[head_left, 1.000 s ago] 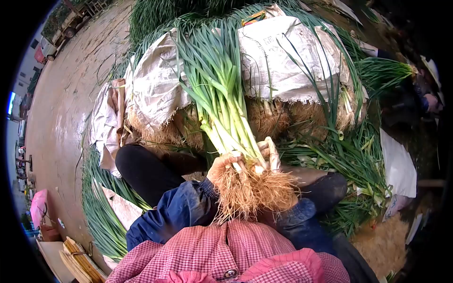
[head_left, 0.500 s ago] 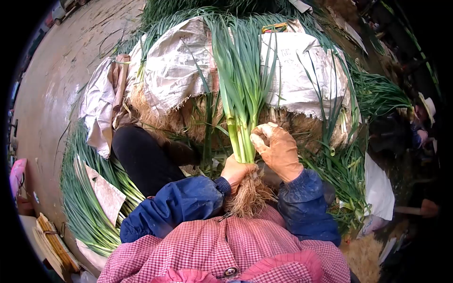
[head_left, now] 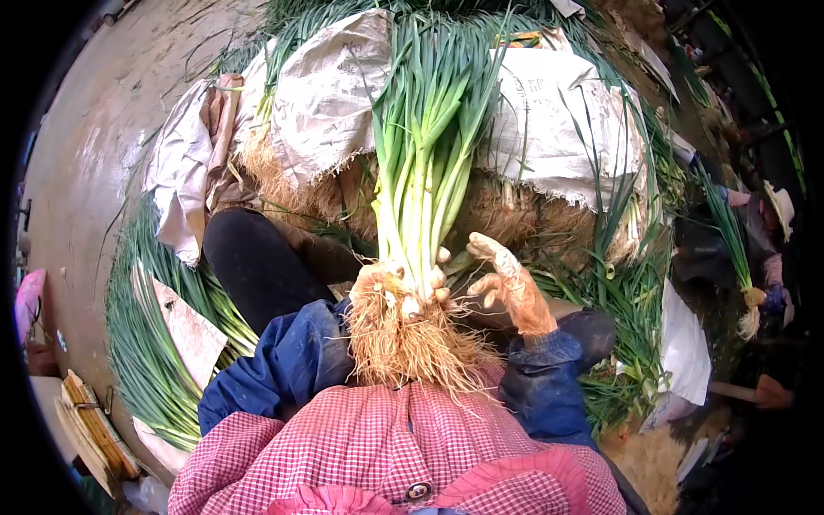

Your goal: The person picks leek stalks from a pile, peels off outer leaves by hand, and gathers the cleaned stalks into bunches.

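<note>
A bunch of long green onions [head_left: 421,180] stands root end toward me in front of my chest, its leaves spread over the pile. My left hand [head_left: 371,279] is wrapped round the white stems just above the tangled roots [head_left: 412,343], which partly hide it. Just right of the stems, my right hand [head_left: 513,287], in a tan glove, is raised with its fingers apart and nothing between them.
White woven sacks [head_left: 330,94] cover rooty bundles ahead. More green onions [head_left: 163,343] lie at the left, and loose leaves [head_left: 627,343] at the right. A co-worker [head_left: 764,232] holds a bunch at the far right. My bent knee [head_left: 249,257] is left of the bunch.
The bunch in my left hand looks thicker and its roots spread wider than half a second ago. My right hand has moved slightly lower and its fingers have opened. The co-worker's bunch now hangs upright.
</note>
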A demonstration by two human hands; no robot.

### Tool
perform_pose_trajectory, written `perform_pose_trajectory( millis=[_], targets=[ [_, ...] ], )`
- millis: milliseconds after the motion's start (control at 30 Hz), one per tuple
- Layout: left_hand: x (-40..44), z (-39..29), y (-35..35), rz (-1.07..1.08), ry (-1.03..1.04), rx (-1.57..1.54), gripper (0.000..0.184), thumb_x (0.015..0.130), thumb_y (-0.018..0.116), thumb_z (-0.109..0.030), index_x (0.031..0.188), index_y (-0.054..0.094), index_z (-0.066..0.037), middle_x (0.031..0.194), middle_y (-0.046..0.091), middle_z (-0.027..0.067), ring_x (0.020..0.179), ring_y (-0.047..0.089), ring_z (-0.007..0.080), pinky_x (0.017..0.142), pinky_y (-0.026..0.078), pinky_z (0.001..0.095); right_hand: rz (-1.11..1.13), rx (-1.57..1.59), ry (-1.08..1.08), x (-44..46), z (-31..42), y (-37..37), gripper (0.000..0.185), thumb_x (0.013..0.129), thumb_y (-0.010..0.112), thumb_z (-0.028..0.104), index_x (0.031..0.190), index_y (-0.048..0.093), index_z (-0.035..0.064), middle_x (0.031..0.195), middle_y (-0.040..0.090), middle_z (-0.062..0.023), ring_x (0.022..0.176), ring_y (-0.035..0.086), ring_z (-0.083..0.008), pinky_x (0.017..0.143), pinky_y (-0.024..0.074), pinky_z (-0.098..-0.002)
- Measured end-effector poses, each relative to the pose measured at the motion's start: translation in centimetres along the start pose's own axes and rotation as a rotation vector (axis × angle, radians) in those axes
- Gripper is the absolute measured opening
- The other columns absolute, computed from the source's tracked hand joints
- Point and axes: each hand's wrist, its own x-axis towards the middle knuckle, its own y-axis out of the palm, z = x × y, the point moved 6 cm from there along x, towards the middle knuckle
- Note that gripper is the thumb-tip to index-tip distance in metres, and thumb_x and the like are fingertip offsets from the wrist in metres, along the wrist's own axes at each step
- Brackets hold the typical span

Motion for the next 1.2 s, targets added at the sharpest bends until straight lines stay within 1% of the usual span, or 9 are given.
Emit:
perform_pose_trajectory(
  millis=[133,267,433,567,633,733,867,1100,1200],
  targets=[
    [-0.4,-1.0,0.2,-0.017,-0.015,0.113,0.068,0.074,0.06,-0.025,0.13,0.034,0.003,0.099,0.055,0.0171,0.092,0.054,0.0296,0.08,0.049,0.0404,0.38,0.14,0.095,-1.0,-3.6,3.9,0.048,0.086,0.061,0.024,0.125,0.043,0.0014,0.106,0.055,-0.0029,0.074,0.053,-0.0082,0.066,0.0431,-0.0198],
    [-0.4,-0.7,0.7,-0.082,-0.05,0.143,0.065,0.075,0.058,-0.021,0.13,0.034,0.005,0.102,0.055,0.02,0.096,0.057,0.0324,0.092,0.044,0.0506,-0.059,-0.338,0.16,-1.5,-4.7,-4.5,0.016,0.086,0.059,0.008,0.099,0.058,0.0001,0.086,0.057,0.0021,0.077,0.053,-0.0074,0.07,0.0445,-0.0214],
    [-0.4,0.9,-1.9,-0.499,-0.195,0.247,0.043,0.084,0.059,-0.017,0.12,0.047,0.004,0.101,0.061,0.0184,0.094,0.062,0.0302,0.08,0.053,0.0415,-0.042,-0.569,-0.478,-2.4,4.8,1.3,0.048,0.078,0.071,0.027,0.116,0.055,0.0043,0.095,0.051,-0.0036,0.073,0.048,-0.0117,0.067,0.0434,-0.0249],
    [0.5,1.2,-3.9,-0.582,-0.214,0.286,0.029,0.083,0.06,-0.014,0.106,0.054,0.002,0.089,0.065,0.0142,0.077,0.066,0.0242,0.069,0.057,0.0349,0.072,-0.569,-0.674,-2.9,4.0,5.2,0.014,0.08,0.066,0.014,0.089,0.064,0.0042,0.079,0.058,-0.0076,0.075,0.059,-0.0218,0.064,0.0454,-0.0312],
    [0.6,1.1,-1.9,-0.627,-0.125,0.371,0.032,0.082,0.056,-0.013,0.11,0.052,0.003,0.097,0.064,0.0179,0.089,0.064,0.0282,0.075,0.056,0.0389,0.241,0.17,-0.413,-4.8,3.9,3.5,0.015,0.081,0.067,0.015,0.082,0.063,-0.0003,0.078,0.06,-0.0067,0.072,0.062,-0.0183,0.061,0.0487,-0.0298],
    [0.4,1.4,-2.3,-0.548,-0.171,0.284,0.041,0.081,0.052,-0.013,0.118,0.046,0.005,0.112,0.058,0.0216,0.106,0.057,0.0336,0.084,0.051,0.0477,-0.004,0.348,-0.289,-5.4,4.6,0.4,0.013,0.084,0.063,0.008,0.09,0.061,-0.0037,0.086,0.062,-0.0087,0.057,0.062,-0.0143,0.051,0.0505,-0.0205],
    [0.5,2.0,-1.4,-0.499,-0.183,0.231,0.043,0.08,0.053,-0.014,0.115,0.045,0.009,0.104,0.059,0.0244,0.094,0.061,0.0323,0.082,0.052,0.0426,-0.161,-0.204,-0.265,-0.2,0.6,1.4,0.015,0.084,0.057,0.0,0.098,0.057,-0.0053,0.082,0.062,-0.0078,0.073,0.06,-0.0138,0.065,0.0498,-0.0247],
    [-0.3,0.5,-5.5,-0.635,-0.224,0.524,0.026,0.078,0.057,-0.009,0.098,0.055,0.007,0.085,0.064,0.0194,0.071,0.065,0.03,0.068,0.056,0.0412,-0.292,-0.9,-0.469,0.9,0.6,2.5,0.006,0.082,0.057,0.005,0.086,0.055,0.0001,0.07,0.058,-0.0049,0.06,0.055,-0.0131,0.051,0.043,-0.0269],
    [-1.0,0.0,-7.6,-0.625,-0.214,0.421,0.021,0.077,0.058,-0.008,0.093,0.058,0.006,0.087,0.064,0.0172,0.075,0.065,0.0278,0.071,0.055,0.0399,0.006,0.098,0.16,-0.7,-0.1,3.5,0.008,0.086,0.057,0.01,0.089,0.057,0.002,0.071,0.059,-0.0026,0.062,0.056,-0.008,0.05,0.0423,-0.0203]
  ],
)
